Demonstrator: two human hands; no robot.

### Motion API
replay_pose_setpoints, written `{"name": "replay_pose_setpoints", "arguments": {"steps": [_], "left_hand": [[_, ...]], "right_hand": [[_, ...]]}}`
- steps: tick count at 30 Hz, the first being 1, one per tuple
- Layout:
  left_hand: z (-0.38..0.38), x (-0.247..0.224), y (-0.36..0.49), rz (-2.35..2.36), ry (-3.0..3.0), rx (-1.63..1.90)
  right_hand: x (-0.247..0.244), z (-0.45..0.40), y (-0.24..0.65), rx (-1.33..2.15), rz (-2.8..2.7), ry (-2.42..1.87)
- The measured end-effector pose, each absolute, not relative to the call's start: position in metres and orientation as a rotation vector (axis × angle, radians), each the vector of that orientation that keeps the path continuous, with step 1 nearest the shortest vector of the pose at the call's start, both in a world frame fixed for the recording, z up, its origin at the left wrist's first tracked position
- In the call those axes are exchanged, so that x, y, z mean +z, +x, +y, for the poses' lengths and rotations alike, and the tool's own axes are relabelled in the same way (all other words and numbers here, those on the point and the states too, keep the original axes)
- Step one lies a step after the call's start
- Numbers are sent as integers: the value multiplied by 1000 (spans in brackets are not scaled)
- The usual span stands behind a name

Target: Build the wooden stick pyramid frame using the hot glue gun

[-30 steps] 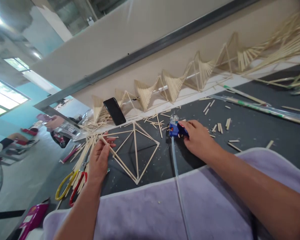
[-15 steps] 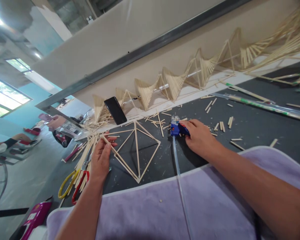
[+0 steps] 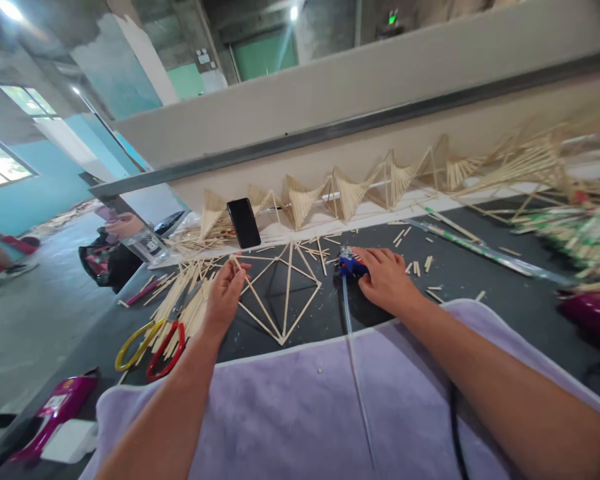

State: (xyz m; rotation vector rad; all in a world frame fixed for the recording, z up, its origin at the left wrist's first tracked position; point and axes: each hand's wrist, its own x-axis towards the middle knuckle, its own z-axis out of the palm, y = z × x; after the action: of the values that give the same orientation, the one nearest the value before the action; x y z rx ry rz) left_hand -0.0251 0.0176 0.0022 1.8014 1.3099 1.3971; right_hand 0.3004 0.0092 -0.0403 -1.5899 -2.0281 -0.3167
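My left hand [image 3: 226,293] pinches the left corner of a frame of thin wooden sticks [image 3: 287,293]. Its pointed lower corner sits on the dark table near the towel, and its sticks meet at a peak at the back. My right hand [image 3: 387,277] is closed around a blue glue gun [image 3: 353,265], which stands low over the table to the right of the frame. A long clear glue stick [image 3: 350,320] runs from the gun towards me across the purple towel [image 3: 290,413]. The gun's tip is hard to make out.
Scissors with yellow and red handles [image 3: 166,350] lie on loose sticks at the left. Behind stand a black phone [image 3: 244,223] and a row of twisted stick models [image 3: 347,193]. A magenta tool [image 3: 55,413] lies at the lower left; cut stick pieces [image 3: 417,268] are scattered right.
My view has levelled and taken in more of the room and the right of the table. Both hands keep their holds, with little movement of the frame or glue gun.
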Motion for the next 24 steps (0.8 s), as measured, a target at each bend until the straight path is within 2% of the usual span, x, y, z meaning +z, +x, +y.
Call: {"name": "replay_pose_setpoints", "arguments": {"steps": [7, 12, 16, 18, 24], "left_hand": [[24, -3, -32, 1137, 1797, 1444], [21, -4, -32, 1125, 1799, 1462], [23, -9, -34, 1132, 1799, 1467], [24, -11, -35, 1120, 1783, 1480], [25, -12, -35, 1084, 1787, 1485]], "right_hand": [[-39, 6, 296, -327, -2007, -1509], [-14, 10, 282, -217, -2001, -1527], [14, -2, 237, -124, -2100, -1354], [22, -13, 204, 46, -2151, -1225], [9, -23, 127, 265, -2212, -1270]]}}
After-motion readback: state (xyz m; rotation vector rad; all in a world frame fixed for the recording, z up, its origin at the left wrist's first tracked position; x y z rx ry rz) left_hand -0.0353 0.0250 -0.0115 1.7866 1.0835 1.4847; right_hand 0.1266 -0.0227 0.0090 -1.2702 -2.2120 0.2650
